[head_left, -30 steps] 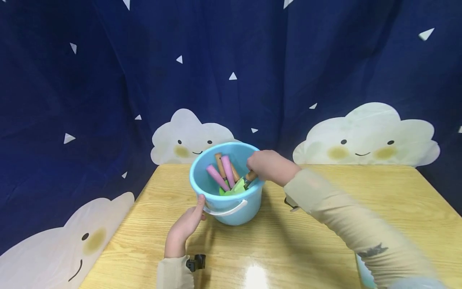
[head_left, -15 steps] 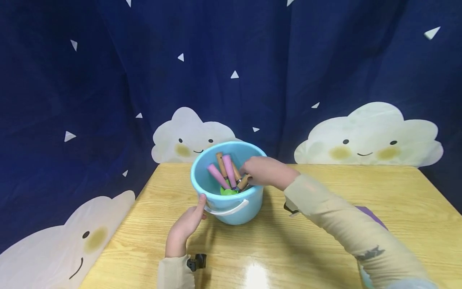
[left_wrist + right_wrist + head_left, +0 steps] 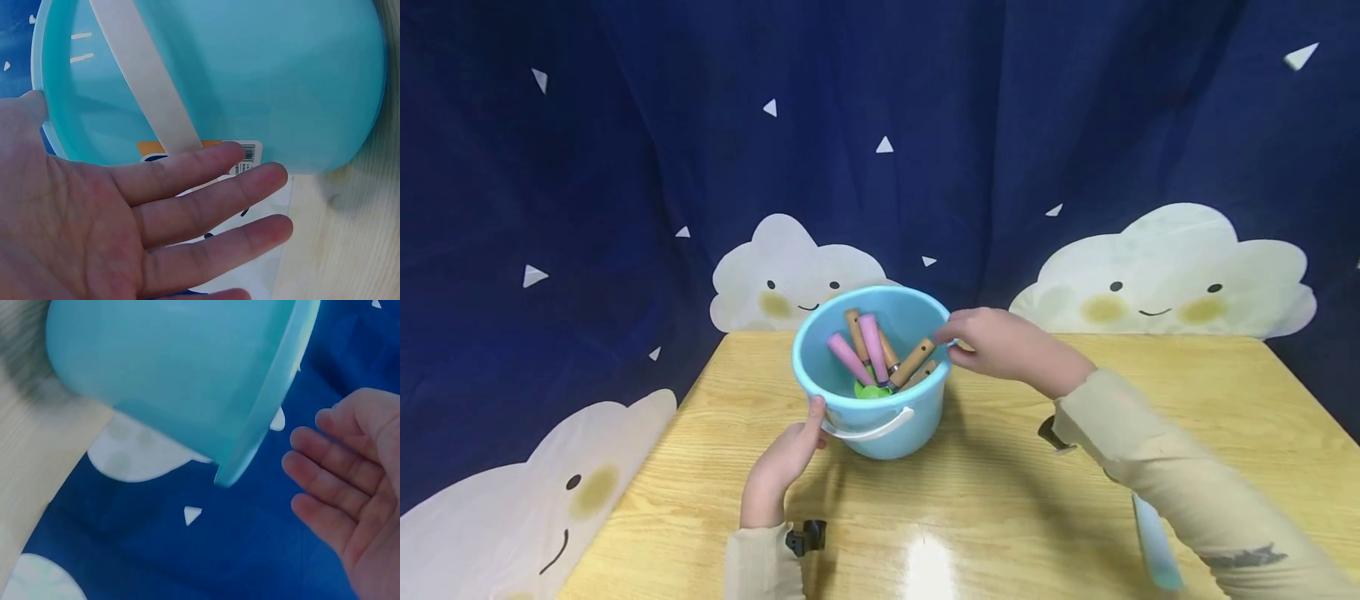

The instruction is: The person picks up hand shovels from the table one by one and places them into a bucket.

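Note:
A light blue bucket [image 3: 891, 429] with a white handle [image 3: 876, 431] stands upright on the table. Inside lean pink handles [image 3: 850, 360] and several wooden handles [image 3: 913, 362], with a bright green piece [image 3: 872, 390] low among them; their lower ends are hidden. My left hand [image 3: 782, 465] has its thumb at the near-left rim, and in the left wrist view its other fingers extend straight beside the bucket wall. At the right rim is my right hand [image 3: 1000, 346], its fingers loosely bent and holding nothing; the right wrist view shows it apart from the bucket.
The wooden table [image 3: 1000, 517] ends at a dark blue curtain [image 3: 850, 75] with white clouds and triangles. A long pale blue strip [image 3: 1156, 542] lies on the right, partly under my right sleeve [image 3: 1195, 475].
My right hand has drawn back out of the bucket to the right and let go of a wooden handle, which now leans inside. My left hand stays at the rim.

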A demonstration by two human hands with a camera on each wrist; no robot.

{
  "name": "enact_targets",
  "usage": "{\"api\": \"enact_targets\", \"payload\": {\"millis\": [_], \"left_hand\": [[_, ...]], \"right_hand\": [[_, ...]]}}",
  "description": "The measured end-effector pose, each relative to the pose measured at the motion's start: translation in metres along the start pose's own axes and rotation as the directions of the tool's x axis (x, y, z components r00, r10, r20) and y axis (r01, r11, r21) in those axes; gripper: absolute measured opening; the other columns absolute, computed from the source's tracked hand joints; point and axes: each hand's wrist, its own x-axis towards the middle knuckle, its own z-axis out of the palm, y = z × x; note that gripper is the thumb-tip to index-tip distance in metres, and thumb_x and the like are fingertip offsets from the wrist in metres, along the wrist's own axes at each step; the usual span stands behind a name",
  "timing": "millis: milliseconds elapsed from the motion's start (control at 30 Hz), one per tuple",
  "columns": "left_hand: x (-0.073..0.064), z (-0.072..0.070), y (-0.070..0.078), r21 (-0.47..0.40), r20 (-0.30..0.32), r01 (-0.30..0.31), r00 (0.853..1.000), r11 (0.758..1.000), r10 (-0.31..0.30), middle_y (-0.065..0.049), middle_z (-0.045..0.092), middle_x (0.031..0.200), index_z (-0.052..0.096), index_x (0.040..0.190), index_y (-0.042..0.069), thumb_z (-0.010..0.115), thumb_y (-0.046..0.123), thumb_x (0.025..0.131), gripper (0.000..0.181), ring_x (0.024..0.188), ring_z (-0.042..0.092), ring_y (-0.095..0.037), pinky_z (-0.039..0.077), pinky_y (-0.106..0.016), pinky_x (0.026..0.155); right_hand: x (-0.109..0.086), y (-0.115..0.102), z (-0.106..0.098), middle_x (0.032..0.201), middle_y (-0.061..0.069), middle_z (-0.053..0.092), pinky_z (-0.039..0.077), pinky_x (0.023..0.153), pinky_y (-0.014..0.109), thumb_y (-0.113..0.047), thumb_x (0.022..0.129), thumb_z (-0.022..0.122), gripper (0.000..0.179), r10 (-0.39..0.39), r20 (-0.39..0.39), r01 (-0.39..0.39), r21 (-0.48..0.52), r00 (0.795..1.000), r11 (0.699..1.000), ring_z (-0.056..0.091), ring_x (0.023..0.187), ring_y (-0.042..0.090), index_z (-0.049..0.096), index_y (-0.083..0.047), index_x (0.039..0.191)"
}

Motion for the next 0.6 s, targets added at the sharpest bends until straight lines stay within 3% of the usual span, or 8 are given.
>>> {"api": "enact_targets", "payload": {"millis": [333,600], "left_hand": [[0.001,-0.002,0.001,-0.002,0.0,-0.008,1.0,1.0,0.008,-0.02,0.061,0.098,0.057,0.108,-0.009,0.007,0.054,0.094,0.082,0.099,0.054,-0.036,0.037,-0.054,0.086],[0.0,0.0,0.001,-0.013,0.0,-0.005,1.0,1.0,0.005,-0.019,0.061,0.097,0.056,0.11,-0.01,0.007,0.055,0.093,0.083,0.1,0.054,-0.037,0.037,-0.054,0.086]], "right_hand": [[-0.045,0.019,-0.017,0.085,0.006,0.065,0.049,0.07,0.035,0.002,0.077,0.059,0.012,0.139,0.009,-0.139,-0.021,0.99,0.99,0.061,0.077,0.021,0.067,-0.001,0.085],[-0.083,0.036,-0.019,0.083,0.006,0.065,0.048,0.07,0.04,0.0,0.078,0.058,0.011,0.234,0.098,-0.235,-0.004,0.967,0.972,0.061,0.076,0.023,0.065,0.0,0.086]]}}
